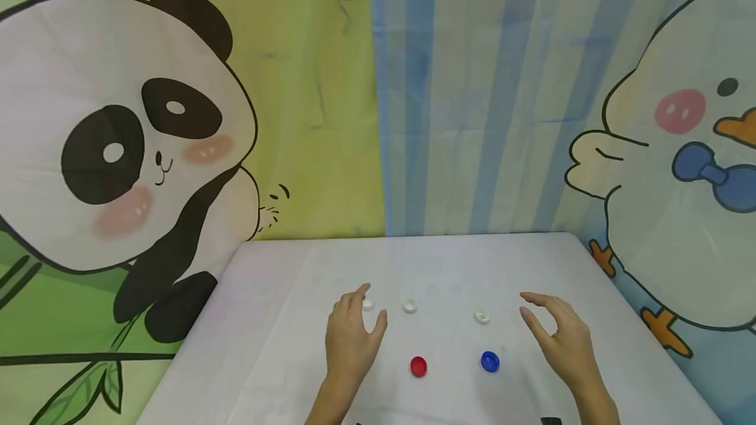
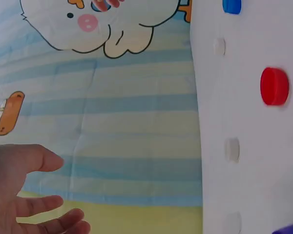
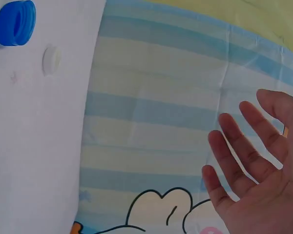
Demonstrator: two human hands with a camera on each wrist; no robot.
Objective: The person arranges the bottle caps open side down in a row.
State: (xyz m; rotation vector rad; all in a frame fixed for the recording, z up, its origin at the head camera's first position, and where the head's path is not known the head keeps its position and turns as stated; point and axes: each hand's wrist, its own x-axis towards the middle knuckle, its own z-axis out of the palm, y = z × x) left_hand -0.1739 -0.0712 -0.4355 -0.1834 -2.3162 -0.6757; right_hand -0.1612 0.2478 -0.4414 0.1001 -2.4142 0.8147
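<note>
Caps total: 5 on the white table [image 1: 283, 346]. 3 white, 1 red, 1 blue.
White caps: row across the middle of the table. Left white cap [image 1: 369, 304], middle white cap [image 1: 409, 306], right white cap [image 1: 482, 315].
Red cap [image 1: 419, 366]: near side, at about 5 o'clock from the middle white cap.
Blue cap [image 1: 490, 361]: near side, at about 5 o'clock from the right white cap, well apart from the red one.
Left hand [image 1: 350, 340]: fingers spread and relaxed, holds nothing. Fingertips just by the left white cap at 12 o'clock; can't tell if touching. Red cap at its 3 o'clock, apart.
Right hand [image 1: 561, 336]: fingers apart, lightly bent, empty, over the table. Right white cap at approx 10 o'clock, blue cap at approx 8 o'clock, neither touched.
Hands count: 2, both bare, forearms coming in from the near edge.
Backdrop: 2 cloth sheets. Panda cloth [image 1: 118, 149] on the left, striped duck cloth [image 1: 679, 169] on the right.
Head view only: both hands at once, all 5 caps, the panda.
Left wrist view only: palm side of the left hand w/ thumb apart; a purple thing [image 2: 290, 229] at the bottom edge, can't tell what.
Right wrist view only: open palm of the right hand w/ gaps between fingers; just 2 caps, blue and 1 white.
</note>
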